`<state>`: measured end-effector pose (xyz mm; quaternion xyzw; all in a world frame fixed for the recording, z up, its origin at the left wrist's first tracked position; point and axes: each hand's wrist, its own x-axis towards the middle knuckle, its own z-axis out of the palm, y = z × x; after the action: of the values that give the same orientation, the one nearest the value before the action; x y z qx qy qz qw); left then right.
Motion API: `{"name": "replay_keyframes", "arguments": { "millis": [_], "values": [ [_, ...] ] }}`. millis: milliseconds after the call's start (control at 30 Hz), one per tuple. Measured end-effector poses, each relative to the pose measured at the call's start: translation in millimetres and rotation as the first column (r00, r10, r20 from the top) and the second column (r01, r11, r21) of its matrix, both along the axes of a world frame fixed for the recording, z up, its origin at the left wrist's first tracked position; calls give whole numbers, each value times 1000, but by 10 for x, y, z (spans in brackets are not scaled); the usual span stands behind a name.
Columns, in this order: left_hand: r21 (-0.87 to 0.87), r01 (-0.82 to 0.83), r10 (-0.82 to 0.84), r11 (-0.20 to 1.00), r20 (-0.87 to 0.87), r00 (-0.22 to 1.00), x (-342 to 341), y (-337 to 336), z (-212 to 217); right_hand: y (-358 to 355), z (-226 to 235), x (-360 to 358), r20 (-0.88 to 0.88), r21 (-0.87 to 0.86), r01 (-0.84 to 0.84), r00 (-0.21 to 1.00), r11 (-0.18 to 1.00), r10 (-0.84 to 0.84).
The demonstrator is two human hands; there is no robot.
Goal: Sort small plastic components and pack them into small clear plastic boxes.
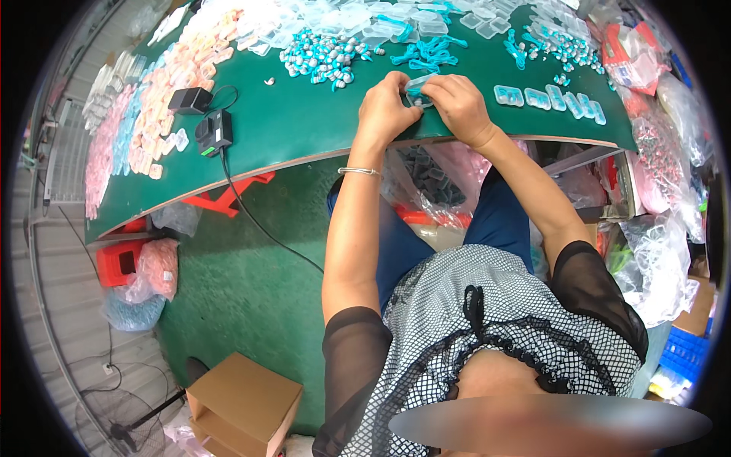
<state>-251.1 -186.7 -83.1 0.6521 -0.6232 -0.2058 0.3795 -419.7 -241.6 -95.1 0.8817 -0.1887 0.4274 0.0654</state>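
Note:
Both hands meet over the near edge of the green table (289,129). My left hand (387,110) and my right hand (458,107) pinch a small clear plastic case (419,90) with teal and grey parts inside. A silver bracelet (358,171) sits on my left wrist. To the right lies a row of filled clear cases (548,99). Just beyond my hands are a heap of grey and teal small parts (324,59) and loose teal cords (426,53).
Empty clear cases (365,19) pile up at the table's far side, pink and blue packets (152,114) at the left. Two black boxes with a cable (213,131) sit left of my hands. Plastic bags (662,251) crowd the right; a red stool (118,263), fan (114,419) and cardboard box (244,400) stand on the floor.

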Motion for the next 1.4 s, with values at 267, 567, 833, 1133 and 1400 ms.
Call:
{"name": "replay_keyframes", "arguments": {
  "millis": [267,567,833,1133,1400],
  "values": [
    [2,-8,8,1000,-12,1000,-21,10,-13,-1,-6,-35,-112,31,26,993,999,-23],
    [-41,-42,41,998,-7,999,-37,26,-35,56,31,-141,-79,104,34,997,994,-26],
    [-32,-40,40,999,-3,999,-30,19,-60,3,-12,-230,-140,112,135,983,985,-119],
    [19,-39,39,999,-30,999,-63,50,6,-45,93,-290,-34,254,129,992,959,-124],
    [-139,-82,77,987,-40,996,-71,84,-147,-208,69,-102,10,359,-74,997,930,75]
  ]
}}
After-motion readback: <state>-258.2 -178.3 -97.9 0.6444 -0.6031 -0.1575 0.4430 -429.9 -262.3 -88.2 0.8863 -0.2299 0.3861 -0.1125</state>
